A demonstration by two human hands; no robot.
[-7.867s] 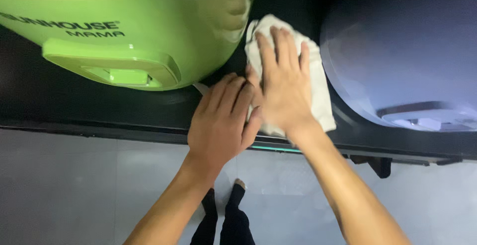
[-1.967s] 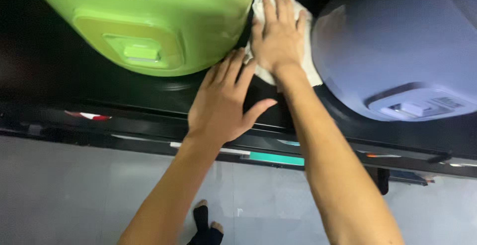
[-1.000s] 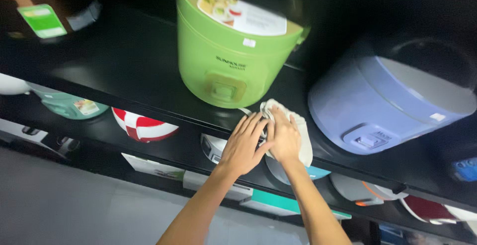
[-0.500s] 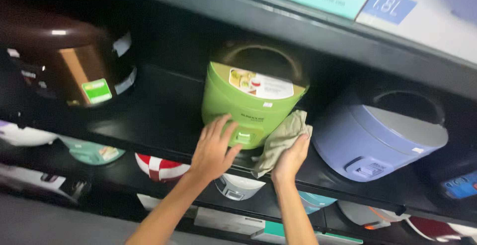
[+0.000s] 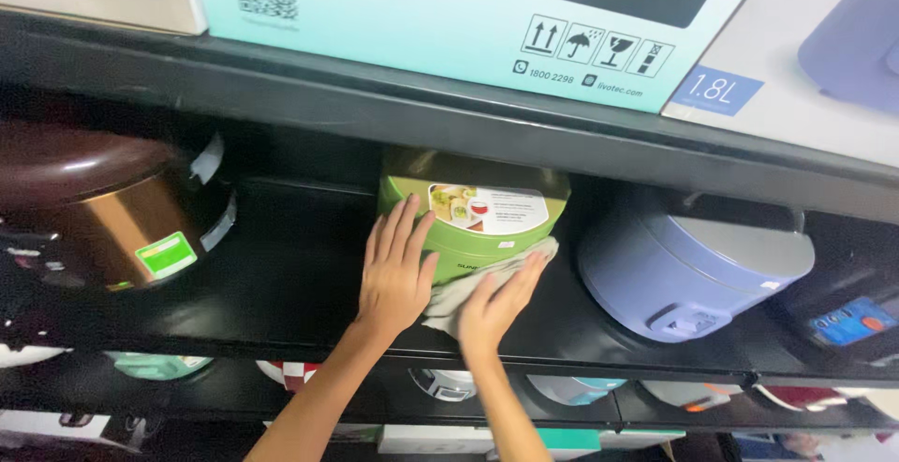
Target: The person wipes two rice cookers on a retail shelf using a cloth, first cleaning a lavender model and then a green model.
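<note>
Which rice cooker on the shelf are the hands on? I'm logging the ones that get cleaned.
The green rice cooker in the middle; the brown one and lilac one stand untouched at either side.
</note>
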